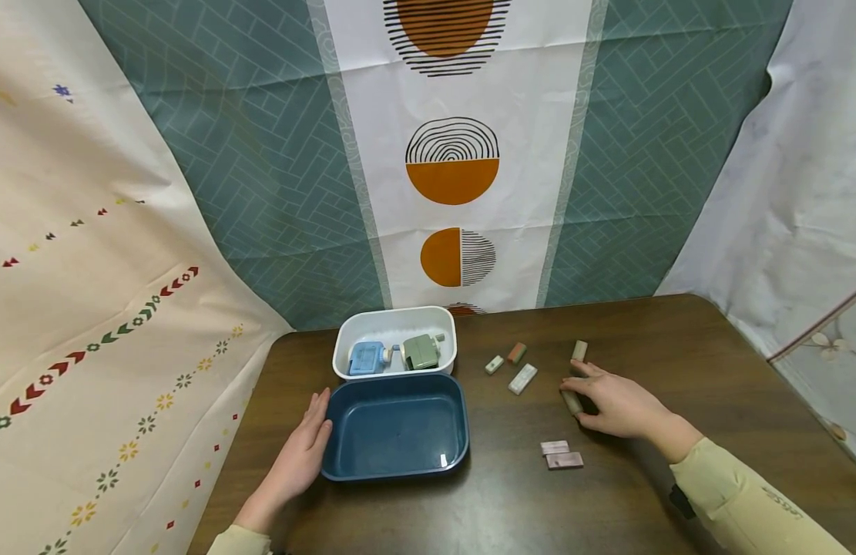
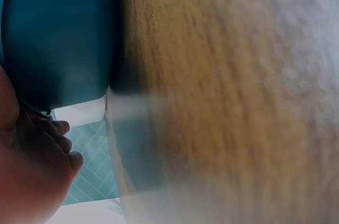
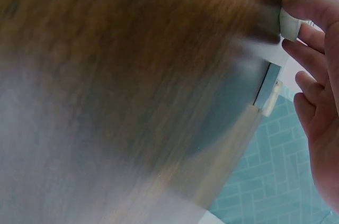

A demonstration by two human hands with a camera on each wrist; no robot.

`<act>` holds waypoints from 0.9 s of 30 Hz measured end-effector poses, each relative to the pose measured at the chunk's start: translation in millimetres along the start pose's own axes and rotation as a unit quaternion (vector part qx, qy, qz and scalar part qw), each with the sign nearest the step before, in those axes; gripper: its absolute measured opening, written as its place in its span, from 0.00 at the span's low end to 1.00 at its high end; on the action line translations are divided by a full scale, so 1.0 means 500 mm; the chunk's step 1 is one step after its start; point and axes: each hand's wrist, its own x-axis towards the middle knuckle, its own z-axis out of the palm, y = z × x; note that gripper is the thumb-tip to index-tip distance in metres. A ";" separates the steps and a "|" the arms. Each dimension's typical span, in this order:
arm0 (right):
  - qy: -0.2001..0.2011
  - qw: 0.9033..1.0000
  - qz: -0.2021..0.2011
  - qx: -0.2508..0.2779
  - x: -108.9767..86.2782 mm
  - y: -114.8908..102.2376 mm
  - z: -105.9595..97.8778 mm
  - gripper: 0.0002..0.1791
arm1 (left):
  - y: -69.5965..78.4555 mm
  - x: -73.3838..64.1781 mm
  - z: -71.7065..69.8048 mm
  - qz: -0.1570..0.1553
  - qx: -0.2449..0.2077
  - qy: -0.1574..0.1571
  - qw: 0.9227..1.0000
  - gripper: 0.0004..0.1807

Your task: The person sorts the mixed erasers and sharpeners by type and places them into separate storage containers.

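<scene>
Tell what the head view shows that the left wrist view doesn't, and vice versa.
Only the head view shows the right hand pinching a grey-green block, two pinkish blocks, and a blue object and green object inside the white container.

Only the left wrist view shows the palm side of the left hand.

Both share the left hand, dark blue tray, white container, wooden table and teal patterned cloth.
</scene>
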 end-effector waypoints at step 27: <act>0.024 0.995 0.030 0.094 0.086 -0.121 -0.003 0.29 | 0.000 0.000 0.000 -0.003 0.027 -0.001 1.000 0.31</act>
